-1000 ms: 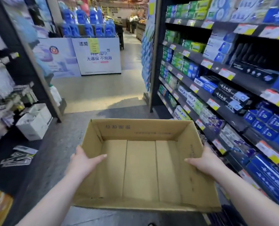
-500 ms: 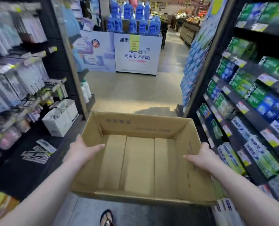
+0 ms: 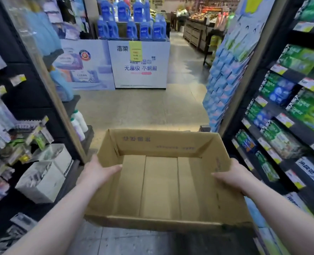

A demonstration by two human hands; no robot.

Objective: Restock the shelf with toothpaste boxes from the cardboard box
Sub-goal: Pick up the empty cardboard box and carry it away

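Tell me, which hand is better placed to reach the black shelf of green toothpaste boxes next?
Right, probably. The right hand grips the empty brown cardboard box on the side facing the black shelf of green toothpaste boxes; the left hand grips the opposite side.

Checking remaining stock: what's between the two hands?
Head view: only the bare inner bottom of the cardboard box lies between the left hand and the right hand, each gripping a side wall; the box holds nothing.
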